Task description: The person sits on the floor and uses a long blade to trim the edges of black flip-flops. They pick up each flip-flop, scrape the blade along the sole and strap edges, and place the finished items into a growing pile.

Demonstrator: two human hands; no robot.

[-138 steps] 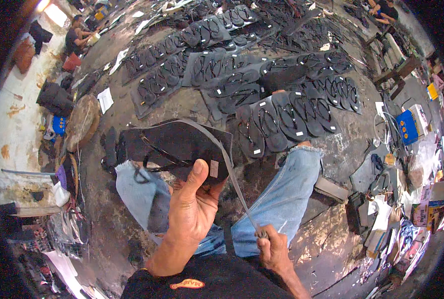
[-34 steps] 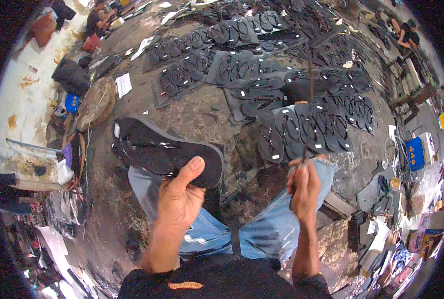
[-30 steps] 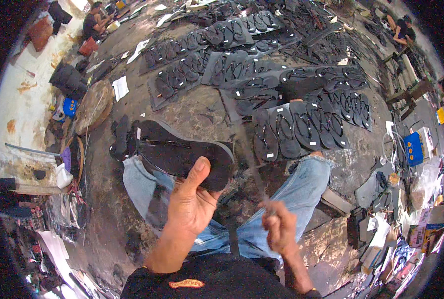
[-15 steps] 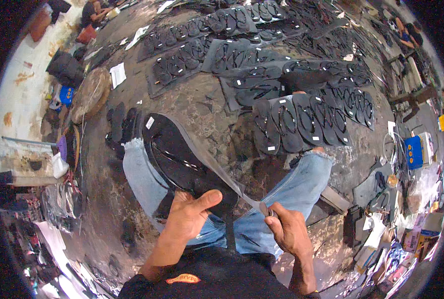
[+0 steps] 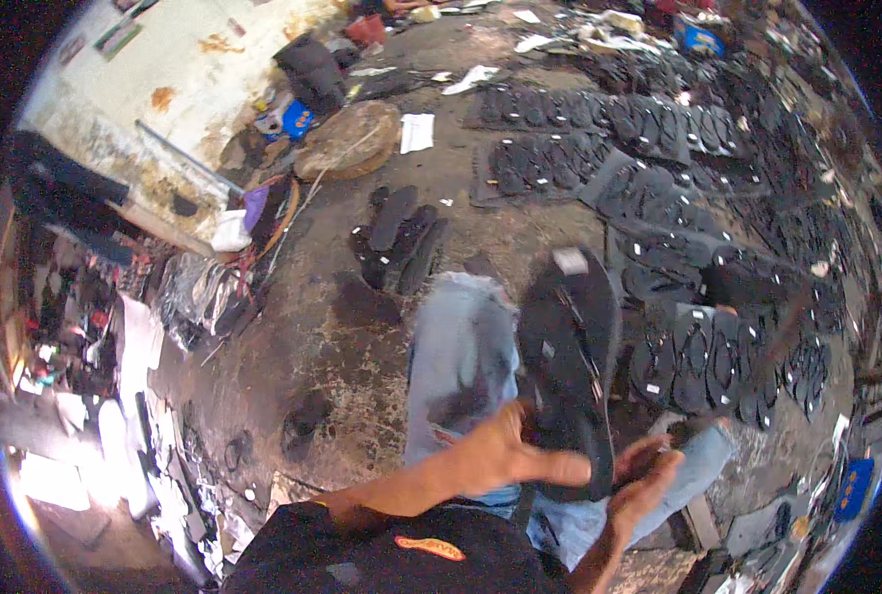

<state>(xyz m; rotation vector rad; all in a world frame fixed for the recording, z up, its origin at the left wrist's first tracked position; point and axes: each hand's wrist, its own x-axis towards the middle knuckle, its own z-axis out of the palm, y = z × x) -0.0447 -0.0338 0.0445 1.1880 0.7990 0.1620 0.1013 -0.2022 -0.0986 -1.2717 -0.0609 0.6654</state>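
Note:
A black flip-flop (image 5: 563, 346) with a white label at its toe stands tilted up over my lap. My left hand (image 5: 505, 455) grips it near the heel, thumb lying across the upper face. Close to the heel on the other side is my right hand (image 5: 647, 477), its fingers curled around what looks like a knife (image 5: 696, 428). That tool is dark and smeared by motion, so its blade is hard to make out. My knees in worn blue jeans (image 5: 456, 346) lie under the hands.
Rows of black flip-flops (image 5: 713, 361) on dark sheets cover the floor ahead and right. A few loose dark soles (image 5: 396, 238) lie beyond my left knee. A round wooden block (image 5: 347, 144) and a white paper (image 5: 417, 133) are farther off. Clutter lines the left wall.
My view has swung left. The flip-flop has turned more upright, and the loose grey edge strip beside it no longer shows. My right hand has turned over, with the tool pointing away from the sole.

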